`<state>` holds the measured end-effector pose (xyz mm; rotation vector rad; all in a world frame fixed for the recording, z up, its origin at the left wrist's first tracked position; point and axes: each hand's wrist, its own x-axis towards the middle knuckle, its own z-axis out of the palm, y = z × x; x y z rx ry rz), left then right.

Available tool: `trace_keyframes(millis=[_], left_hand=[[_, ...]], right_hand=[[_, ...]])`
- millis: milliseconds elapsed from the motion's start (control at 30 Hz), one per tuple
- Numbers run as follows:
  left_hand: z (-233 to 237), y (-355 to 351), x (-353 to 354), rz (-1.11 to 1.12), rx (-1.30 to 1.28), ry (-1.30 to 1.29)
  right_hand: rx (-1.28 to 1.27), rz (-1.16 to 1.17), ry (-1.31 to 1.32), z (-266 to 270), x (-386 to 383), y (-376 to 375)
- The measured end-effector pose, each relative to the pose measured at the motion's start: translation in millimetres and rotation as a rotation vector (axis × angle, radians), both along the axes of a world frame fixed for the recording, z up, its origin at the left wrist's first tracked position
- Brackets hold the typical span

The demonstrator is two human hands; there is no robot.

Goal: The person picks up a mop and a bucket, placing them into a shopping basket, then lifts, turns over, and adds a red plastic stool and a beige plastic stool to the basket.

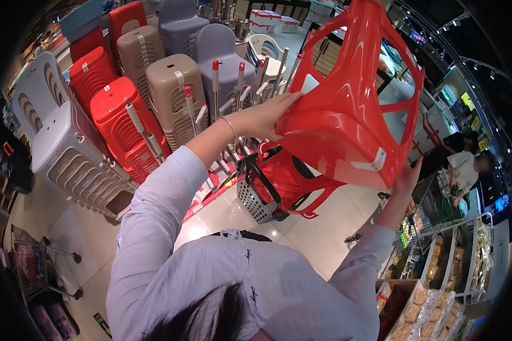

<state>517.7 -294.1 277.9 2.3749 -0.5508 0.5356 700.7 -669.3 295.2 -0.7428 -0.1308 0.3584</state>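
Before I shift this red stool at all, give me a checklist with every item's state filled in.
1. Left hand on the held red stool: ok, at its near left side.
2. Right hand on the stool: ok, at the right edge; partly hidden, so grip firmness cannot be judged.
3. Held stool upright: not ok, it is tilted.
4. Floor below free of obstacles: not ok, a grey basket and another red plastic item are there.
5. Held stool clear of the red-capped poles: cannot tell, hand and stool overlap that area.
6. Label readable: not ok, its print is too small here.
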Motion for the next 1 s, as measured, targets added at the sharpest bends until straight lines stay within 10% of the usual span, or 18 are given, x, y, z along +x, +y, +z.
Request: trace_keyframes(millis=[133,333,533,733,1000], left_hand=[[-61,3,53,0.062,0.119,0.056],[-111,-2,89,0.180,0.115,0.254],[-146,7,118,0.054,-0.798,0.615],[-113,-19,133,0.192,-1.020,0.729],[-153,-18,151,0.006,-1.187,0.707]], right_hand=[[-0.018,0.336,-0.076,-87,75,-32],[-0.197,-0.192,0.061,-137,45,17],[-0.018,-0.377,0.078,-181,24,58],[-0.021,-0.347,0.031,-234,15,66],[-0.725,-0.341,-0.120,-293,-2,38]])
